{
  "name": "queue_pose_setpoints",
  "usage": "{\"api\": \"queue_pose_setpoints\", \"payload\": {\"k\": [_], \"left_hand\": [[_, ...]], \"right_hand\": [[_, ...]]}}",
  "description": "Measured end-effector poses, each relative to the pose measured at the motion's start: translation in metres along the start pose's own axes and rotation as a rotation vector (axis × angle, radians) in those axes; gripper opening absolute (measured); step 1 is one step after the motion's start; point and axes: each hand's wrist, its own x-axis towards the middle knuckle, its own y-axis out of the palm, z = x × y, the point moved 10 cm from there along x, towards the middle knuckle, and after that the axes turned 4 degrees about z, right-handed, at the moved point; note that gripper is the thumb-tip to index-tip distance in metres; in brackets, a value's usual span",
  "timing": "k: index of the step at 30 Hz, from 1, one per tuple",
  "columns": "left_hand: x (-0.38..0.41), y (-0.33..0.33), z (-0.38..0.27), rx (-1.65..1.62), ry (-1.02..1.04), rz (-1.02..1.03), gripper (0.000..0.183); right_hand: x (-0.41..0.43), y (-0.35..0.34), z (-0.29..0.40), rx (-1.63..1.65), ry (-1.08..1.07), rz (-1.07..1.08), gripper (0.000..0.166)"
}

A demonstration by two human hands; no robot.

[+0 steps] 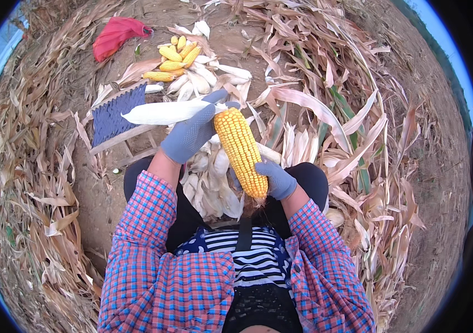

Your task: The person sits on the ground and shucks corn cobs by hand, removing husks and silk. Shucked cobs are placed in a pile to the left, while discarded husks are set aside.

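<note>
My left hand (pixel 193 131), in a grey-blue knitted glove, grips the stem end of a large yellow ear of corn (pixel 241 152). A pale corn husk (pixel 163 112) is bent back from that end and points to the left across the glove. The kernels of the ear are bare. My right hand (pixel 276 179), gloved alike, holds the tip end with the thumb on the near side; its other fingers are partly hidden behind the ear. Beyond my hands lies a small pile of husked corn ears (pixel 172 56).
A low wooden stool with a woven dark blue seat (pixel 118 112) stands at the left. A red sack (pixel 118 36) lies farther off. Pale husks (pixel 215 183) lie between my knees. Dry corn stalks and leaves (pixel 332 112) are heaped at the right, more at the left (pixel 49 200).
</note>
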Motion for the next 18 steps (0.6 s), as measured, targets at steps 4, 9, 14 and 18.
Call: {"api": "queue_pose_setpoints", "payload": {"k": [4, 9, 14, 18], "left_hand": [[-0.002, 0.009, 0.024, -0.100, -0.100, -0.012, 0.054], [0.001, 0.031, 0.020, -0.010, -0.062, 0.133, 0.064], [0.001, 0.004, 0.043, -0.124, -0.074, -0.109, 0.050], [0.000, -0.015, 0.055, -0.239, -0.056, -0.307, 0.043]], "right_hand": [[-0.008, 0.008, 0.012, -0.083, -0.061, 0.051, 0.078], [-0.010, 0.014, 0.045, -0.793, -0.237, -0.277, 0.084], [-0.031, 0.017, 0.064, -1.435, -0.248, -0.694, 0.090], [-0.033, 0.021, 0.067, -1.538, -0.299, -0.735, 0.094]]}}
